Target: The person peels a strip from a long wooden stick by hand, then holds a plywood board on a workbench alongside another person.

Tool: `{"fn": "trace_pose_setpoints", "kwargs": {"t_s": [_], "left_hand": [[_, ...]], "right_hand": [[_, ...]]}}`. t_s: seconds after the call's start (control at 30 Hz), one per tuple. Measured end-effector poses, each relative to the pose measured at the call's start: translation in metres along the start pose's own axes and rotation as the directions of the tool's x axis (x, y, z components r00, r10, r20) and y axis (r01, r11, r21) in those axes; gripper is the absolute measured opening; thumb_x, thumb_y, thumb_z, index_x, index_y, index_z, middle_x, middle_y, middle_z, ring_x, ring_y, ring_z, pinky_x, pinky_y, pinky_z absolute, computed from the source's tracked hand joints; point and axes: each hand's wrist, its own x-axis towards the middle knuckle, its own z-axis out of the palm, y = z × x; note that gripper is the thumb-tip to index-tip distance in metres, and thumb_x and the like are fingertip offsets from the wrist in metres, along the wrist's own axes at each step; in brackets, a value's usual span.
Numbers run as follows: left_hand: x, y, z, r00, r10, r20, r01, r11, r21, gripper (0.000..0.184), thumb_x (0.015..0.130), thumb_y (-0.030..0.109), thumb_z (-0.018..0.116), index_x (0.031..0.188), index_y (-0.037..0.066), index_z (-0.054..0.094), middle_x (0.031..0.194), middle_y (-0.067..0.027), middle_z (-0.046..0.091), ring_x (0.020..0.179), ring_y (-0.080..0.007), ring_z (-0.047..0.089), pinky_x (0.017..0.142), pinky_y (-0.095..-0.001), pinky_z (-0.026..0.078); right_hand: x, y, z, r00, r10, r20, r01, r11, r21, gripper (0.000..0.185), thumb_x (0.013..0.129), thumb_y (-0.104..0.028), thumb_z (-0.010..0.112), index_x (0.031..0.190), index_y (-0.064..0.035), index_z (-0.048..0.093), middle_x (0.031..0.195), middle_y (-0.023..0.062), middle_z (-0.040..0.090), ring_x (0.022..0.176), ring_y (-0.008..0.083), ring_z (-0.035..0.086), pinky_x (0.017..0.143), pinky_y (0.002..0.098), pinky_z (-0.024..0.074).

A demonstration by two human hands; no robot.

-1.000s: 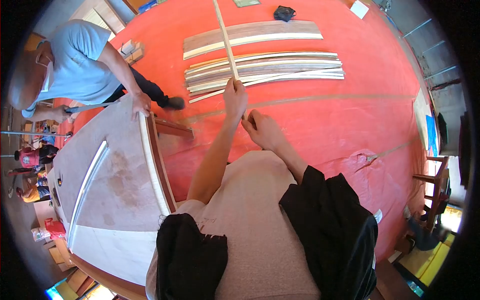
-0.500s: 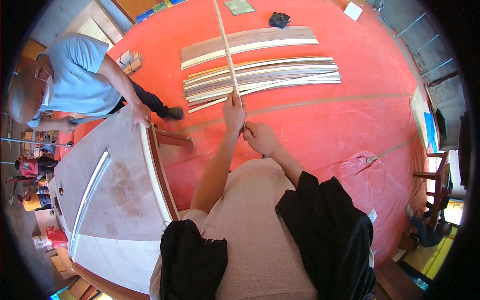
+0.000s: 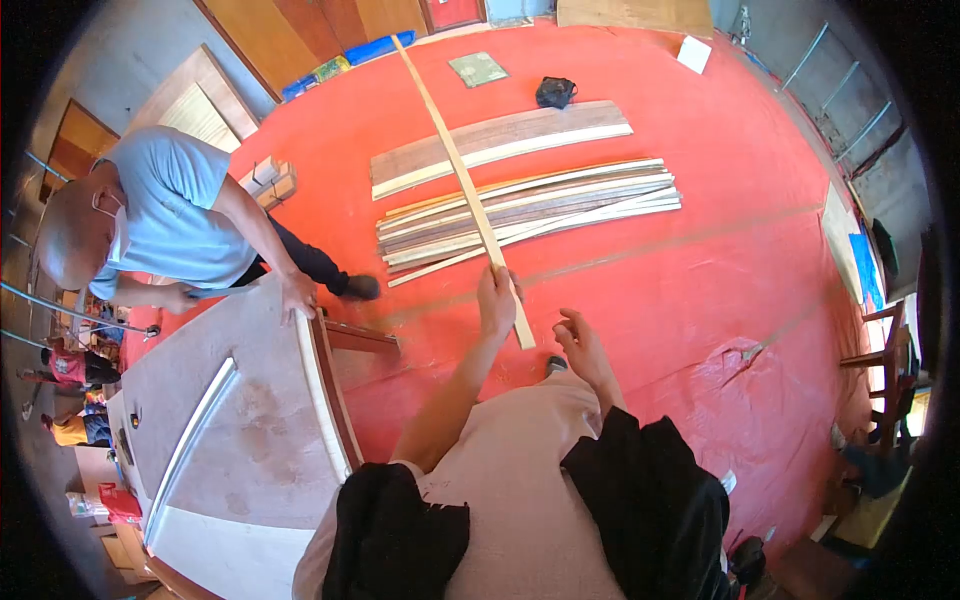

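A: Where was the strip (image 3: 461, 175), and how did you have it?

B: It slanted up and away over the red sheet (image 3: 640, 280), your left hand (image 3: 497, 302) closed round it near its lower end.

A: What had just changed?

B: Your right hand (image 3: 584, 347), at that end half a second earlier, had come off. It hung just beside it, fingers loosely curled and apart, nothing visible in it. I'd judge that left your left hand alone steering the strip. The far end had come into view too.

A: And further out?

B: Behind the strip, the pile (image 3: 570, 202), then the boards (image 3: 550, 128). On your left, a co-worker's hand (image 3: 298, 297) rested at the table's (image 3: 280, 420) corner.
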Motion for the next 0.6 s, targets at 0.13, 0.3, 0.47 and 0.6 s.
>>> {"fn": "trace_pose_setpoints", "kwargs": {"t_s": [0.13, 0.3, 0.47, 0.6], "left_hand": [[-0.001, -0.039, 0.044, 0.999, 0.004, -0.042, -0.002, 0.998, 0.056, 0.027, 0.102, 0.023, 0.038, 0.087, 0.003, 0.048, 0.069, -0.0043, 0.053, 0.055, -0.0128, 0.051, 0.051, -0.0304, 0.043], [-0.002, -0.054, 0.115, 0.99, 0.028, -0.139, -0.036, 0.998, -0.053, 0.027, 0.102, 0.024, 0.039, 0.088, 0.003, 0.048, 0.072, -0.0049, 0.055, 0.059, -0.0132, 0.052, 0.053, -0.0308, 0.044], [0.008, -0.066, 0.164, 1.0, 0.013, -0.014, -0.016, 0.98, -0.199, 0.031, 0.102, 0.031, 0.038, 0.101, 0.003, 0.05, 0.081, -0.0065, 0.059, 0.07, -0.0158, 0.058, 0.065, -0.0317, 0.049], [0.041, -0.059, 0.15, 0.984, -0.169, 0.054, 0.171, 0.825, -0.539, 0.061, 0.097, 0.054, 0.041, 0.13, 0.003, 0.043, 0.112, -0.0124, 0.059, 0.104, -0.0255, 0.058, 0.09, -0.0443, 0.048]], "right_hand": [[0.018, -0.025, -0.027, 0.975, 0.201, 0.094, -0.215, 0.959, 0.185, 0.04, 0.098, -0.025, 0.052, 0.127, 0.0023, 0.049, 0.091, 0.0112, 0.064, 0.076, 0.0169, 0.062, 0.065, 0.0301, 0.0497], [0.047, -0.023, -0.071, 0.963, 0.183, 0.197, -0.204, 0.975, 0.089, 0.041, 0.098, -0.024, 0.051, 0.129, 0.0024, 0.048, 0.083, 0.0066, 0.059, 0.06, 0.01, 0.053, 0.052, 0.0241, 0.0429], [0.062, -0.023, -0.145, 0.969, 0.039, 0.244, -0.12, 0.938, 0.325, 0.036, 0.098, -0.019, 0.051, 0.126, 0.0033, 0.052, 0.076, 0.0007, 0.051, 0.055, 0.0063, 0.044, 0.047, 0.0218, 0.0368], [0.067, -0.036, -0.239, 0.959, 0.106, 0.264, -0.181, 0.943, 0.28, 0.034, 0.096, -0.015, 0.053, 0.123, 0.0057, 0.055, 0.075, 0.0002, 0.05, 0.055, 0.006, 0.044, 0.047, 0.0208, 0.0352]]}}
